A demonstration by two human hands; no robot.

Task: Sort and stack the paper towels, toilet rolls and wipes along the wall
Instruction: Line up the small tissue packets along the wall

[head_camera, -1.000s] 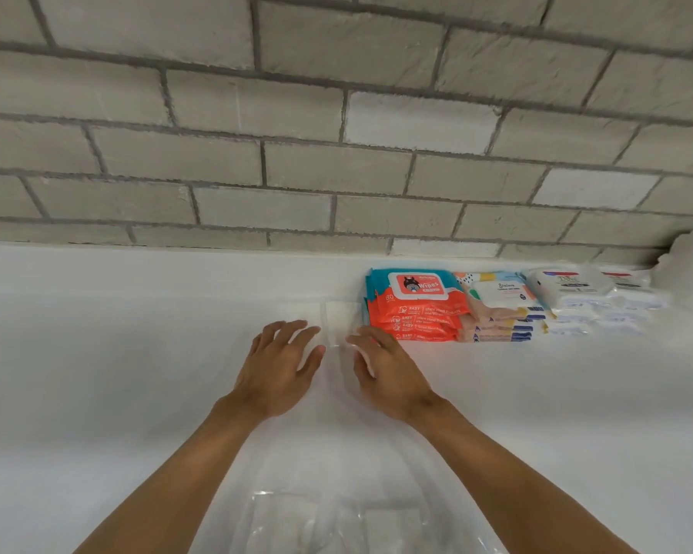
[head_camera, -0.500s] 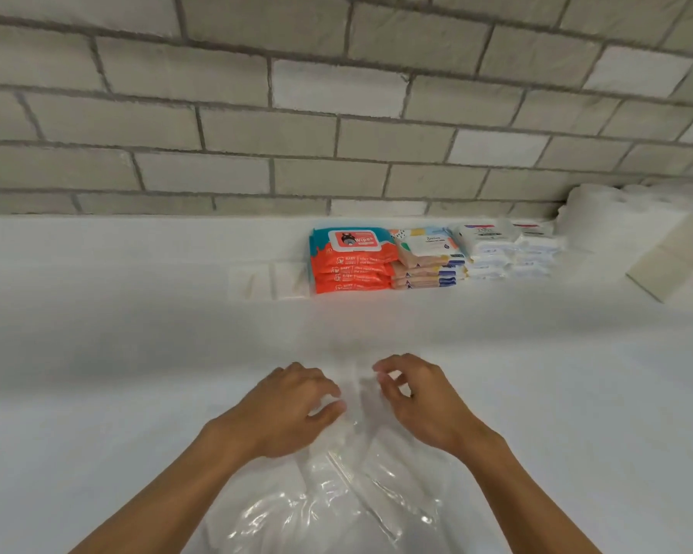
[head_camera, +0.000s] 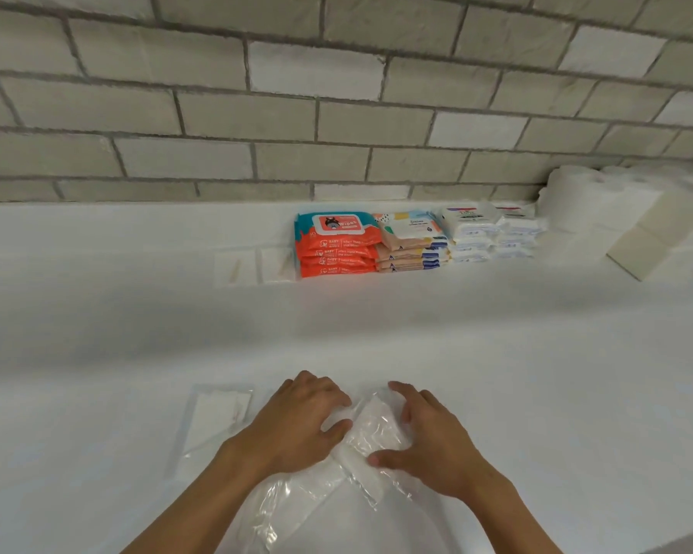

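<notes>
Head view. At the near side of the bench [head_camera: 97,333]: left hand [head_camera: 297,425] and right hand [head_camera: 429,441] curled round a pack [head_camera: 373,429] of white sheets in clear film, the left pinching its left side, the right spanning it between thumb and fingers. Hard to tell what kind of paper is inside (glare on the film blurs it). Loose film trailing downward, cut off at the lower edge.

Just left of the left hand: a near sachet [head_camera: 217,413], flat, faint against the white top.

Far back, along the brick wall [head_camera: 337,113], left to right:
- wall sachets [head_camera: 253,265], barely visible
- orange wipes [head_camera: 337,249], stacked
- peach wipes [head_camera: 411,245], stacked
- white wipes [head_camera: 473,233], in two stacks
- rolls [head_camera: 577,201], washed out
- a beige block [head_camera: 649,241], contents unclear
</notes>
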